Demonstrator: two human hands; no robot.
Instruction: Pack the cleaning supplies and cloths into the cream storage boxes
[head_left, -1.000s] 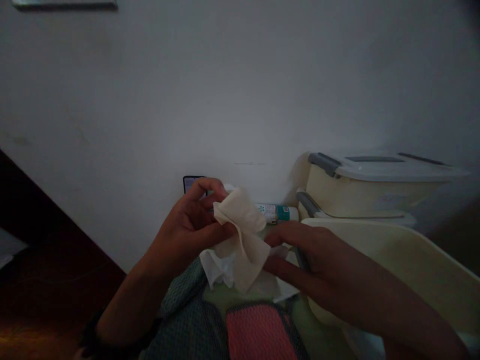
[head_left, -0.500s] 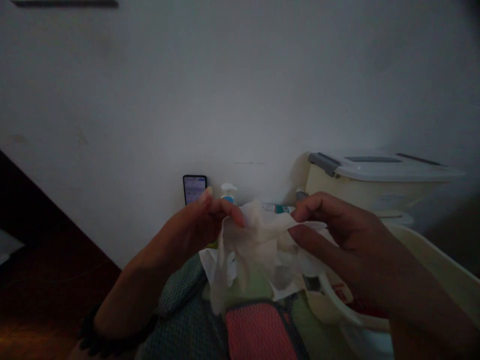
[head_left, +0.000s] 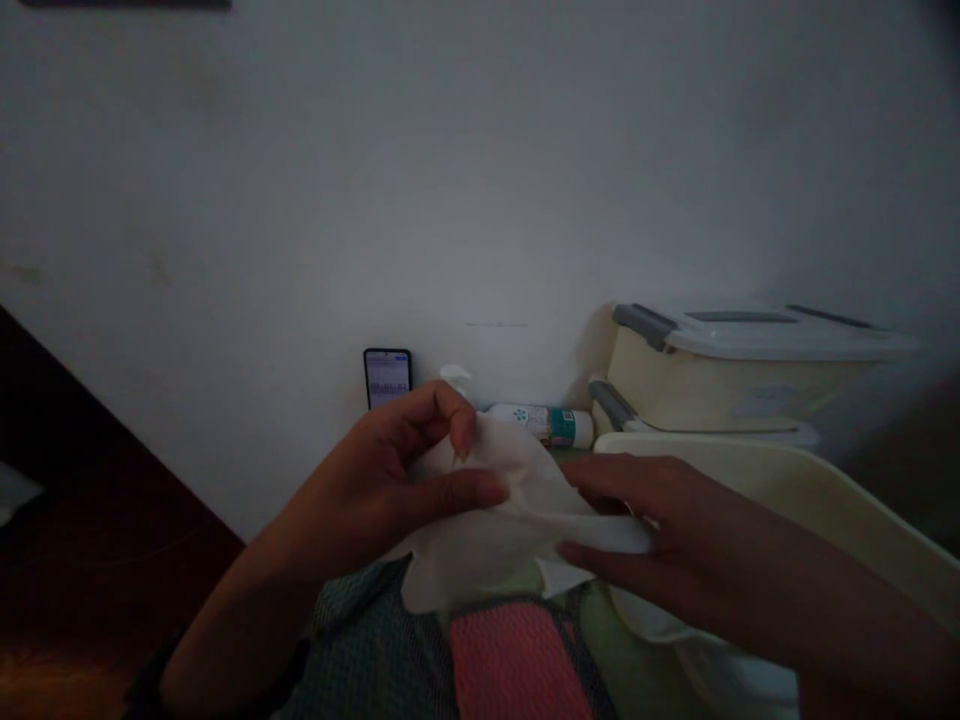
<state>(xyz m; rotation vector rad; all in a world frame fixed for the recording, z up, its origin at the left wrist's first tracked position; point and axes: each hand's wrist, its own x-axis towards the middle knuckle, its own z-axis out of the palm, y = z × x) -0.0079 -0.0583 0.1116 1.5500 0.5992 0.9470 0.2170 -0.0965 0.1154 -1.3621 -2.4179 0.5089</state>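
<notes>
A thin, soft white sheet (head_left: 480, 560), like a wipe or tissue, is stretched between my two hands in the lower middle of the view. My left hand (head_left: 405, 470) pinches its upper left part between thumb and fingers. On the other side, my right hand (head_left: 652, 520) grips the right edge, with a fold of the sheet running between its thumb and fingers. The sheet hangs down in loose folds, hiding part of what lies behind it. Below it, a white paper-like piece (head_left: 562, 577) pokes out.
A phone (head_left: 388, 378) leans on the wall, beside a white pump bottle (head_left: 454, 376). A white-and-teal bottle (head_left: 559, 425) lies on its side. Lidded cream bins (head_left: 660, 385) and an open cream tub (head_left: 757, 465) stand right. Pink patterned fabric (head_left: 517, 660) lies in front.
My left thumb has come down onto the sheet and my right hand has lowered slightly. The sheet, crumpled before, is spread wider, and the lying bottle shows more fully.
</notes>
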